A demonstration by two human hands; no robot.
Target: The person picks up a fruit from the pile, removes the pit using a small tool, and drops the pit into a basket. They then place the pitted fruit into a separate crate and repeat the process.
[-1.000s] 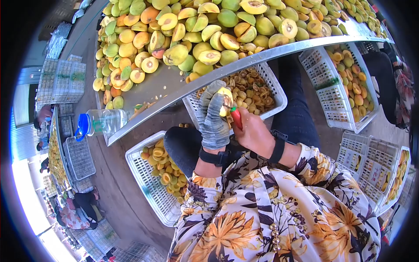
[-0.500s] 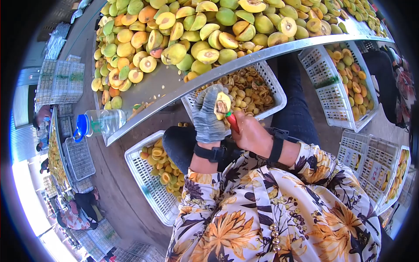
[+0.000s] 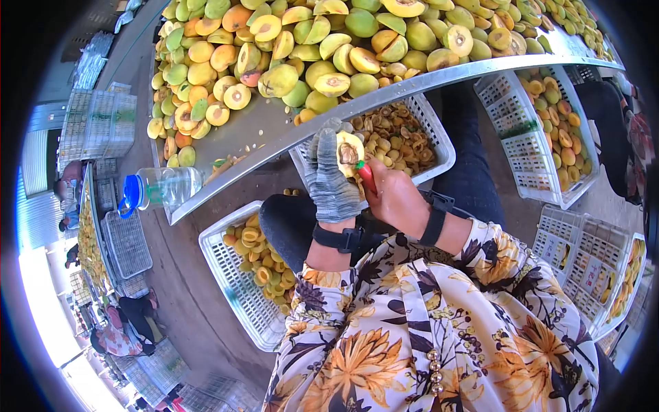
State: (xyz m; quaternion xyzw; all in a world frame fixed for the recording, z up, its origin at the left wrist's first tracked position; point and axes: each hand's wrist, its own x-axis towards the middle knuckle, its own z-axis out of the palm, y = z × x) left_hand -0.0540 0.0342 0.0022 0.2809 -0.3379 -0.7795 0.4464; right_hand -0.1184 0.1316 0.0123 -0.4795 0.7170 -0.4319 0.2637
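My left hand (image 3: pixel 331 180), in a grey knit glove, holds a halved yellow fruit (image 3: pixel 350 154) with its cut side and brown pit facing up. My right hand (image 3: pixel 397 200) is bare and closed around a red-handled tool (image 3: pixel 367 178). The tool's green collar touches the fruit, and its tip is hidden at the pit. Both hands are over my lap, just below the metal table edge (image 3: pixel 274 148). Behind them a white crate (image 3: pixel 445 152) holds fruit pieces (image 3: pixel 405 137).
A heap of fruit (image 3: pixel 329 51) covers much of the table. A blue-capped bottle (image 3: pixel 165 187) lies at its left corner. One white crate (image 3: pixel 237 295) with fruit stands left of my knee, another (image 3: pixel 522 141) at right. Other people sit at both sides.
The gloved fingers have straightened somewhat behind the fruit. The fruit and red tool have shifted slightly and remain together. The whole view has shifted a little.
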